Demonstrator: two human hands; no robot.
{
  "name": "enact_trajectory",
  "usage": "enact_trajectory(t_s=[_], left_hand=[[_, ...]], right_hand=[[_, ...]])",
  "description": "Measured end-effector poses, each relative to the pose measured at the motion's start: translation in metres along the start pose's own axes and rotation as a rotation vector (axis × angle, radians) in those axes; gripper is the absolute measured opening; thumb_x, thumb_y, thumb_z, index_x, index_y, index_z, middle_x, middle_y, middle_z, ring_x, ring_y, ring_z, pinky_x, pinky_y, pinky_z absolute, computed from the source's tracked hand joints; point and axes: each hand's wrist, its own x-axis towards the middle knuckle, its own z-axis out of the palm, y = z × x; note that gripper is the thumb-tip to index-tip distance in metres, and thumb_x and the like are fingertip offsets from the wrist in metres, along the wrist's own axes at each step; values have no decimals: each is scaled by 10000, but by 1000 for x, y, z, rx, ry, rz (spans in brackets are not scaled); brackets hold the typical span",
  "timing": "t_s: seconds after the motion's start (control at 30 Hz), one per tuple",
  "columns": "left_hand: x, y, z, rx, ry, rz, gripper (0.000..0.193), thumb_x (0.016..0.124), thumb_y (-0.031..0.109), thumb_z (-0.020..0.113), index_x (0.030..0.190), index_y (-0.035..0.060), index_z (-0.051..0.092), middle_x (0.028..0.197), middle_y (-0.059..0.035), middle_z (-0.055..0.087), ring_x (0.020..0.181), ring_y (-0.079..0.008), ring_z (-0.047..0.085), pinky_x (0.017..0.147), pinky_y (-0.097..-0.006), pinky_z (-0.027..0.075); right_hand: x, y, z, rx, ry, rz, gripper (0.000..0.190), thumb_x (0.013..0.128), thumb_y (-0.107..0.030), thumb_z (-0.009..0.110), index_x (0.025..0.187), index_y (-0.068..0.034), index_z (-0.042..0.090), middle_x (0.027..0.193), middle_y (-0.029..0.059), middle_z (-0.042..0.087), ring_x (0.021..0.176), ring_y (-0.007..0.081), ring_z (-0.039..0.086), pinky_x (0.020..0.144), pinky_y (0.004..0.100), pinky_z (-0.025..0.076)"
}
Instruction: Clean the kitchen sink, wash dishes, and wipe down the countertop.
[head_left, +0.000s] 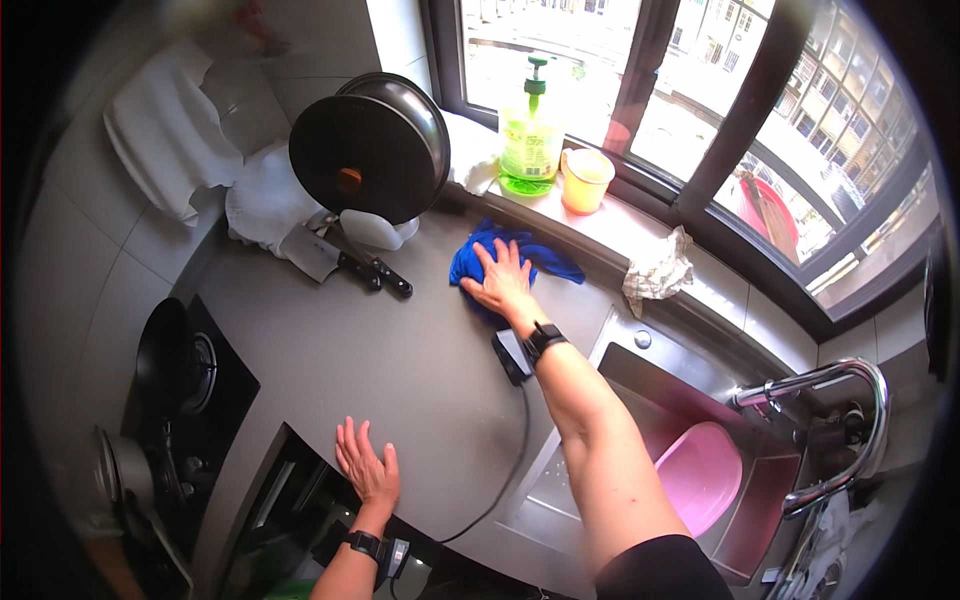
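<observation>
My right hand (504, 279) lies spread over a crumpled blue cloth (559, 261) on the grey countertop (360, 352), close to the windowsill. The fingers are apart and press down on top of the cloth; part of it is hidden beneath the palm. Nearer the front edge of the counter, my left hand (369, 463) rests with its fingers apart and nothing in it. A black strap with a small device and a cable is on each wrist.
A cleaver (311, 253) and a black-handled knife (390, 277) lie beside a large pan lid (367, 150). Green pump bottle (529, 150) and yellow mug (586, 181) stand on the sill. At right is a sink (547, 491) with a pink basin (701, 476); a frying pan (161, 360) sits at left.
</observation>
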Motion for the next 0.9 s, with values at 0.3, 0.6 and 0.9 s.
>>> enact_trajectory(t_s=[0.3,0.6,0.9], left_hand=[[-2,-6,2,7,26,-1,568,845,239,606,1346,48,419,1519,-165,284,1444,-357,188,1163,-517,157],[-6,-16,7,-168,33,-33,537,939,343,415,1417,99,443,1543,-157,302,1457,-346,181,1174,-505,104],[-6,-27,6,-499,69,64,611,946,346,318,1484,57,324,1546,-130,325,1454,-273,252,1170,-531,39]], right_hand=[[-264,27,-21,68,122,-243,597,723,-330,766,1269,-204,561,1345,122,478,1335,350,383,1072,540,324],[-383,50,-99,498,257,193,442,759,-157,684,1158,-20,553,1101,184,589,1015,351,609,892,415,493],[-368,-100,-2,-76,-362,-644,827,809,-644,598,1486,-235,355,1593,137,186,1458,391,171,1097,651,174]])
